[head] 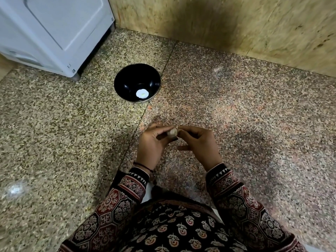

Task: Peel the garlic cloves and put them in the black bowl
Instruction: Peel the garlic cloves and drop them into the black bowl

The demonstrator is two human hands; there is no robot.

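View from above of a speckled stone surface, with a person's two hands held together near the middle. The left hand and right hand meet at their fingertips and both pinch one small, pale piece of garlic, held just above the surface. The fingers of the left hand curl around the garlic's left side. The right thumb and forefinger press on its right side, while the other right fingers hang loosely curled below. It is too small to tell whether the garlic's skin is on or off.

The black bowl stands on the surface farther away and a little to the left of the hands, well apart from them. A small white round patch shows at its bottom; what it is cannot be told.

A white appliance stands at the far left, just beside the bowl. A mottled beige wall runs along the far side. The person wears dark patterned sleeves and a thin black thread on the left wrist.
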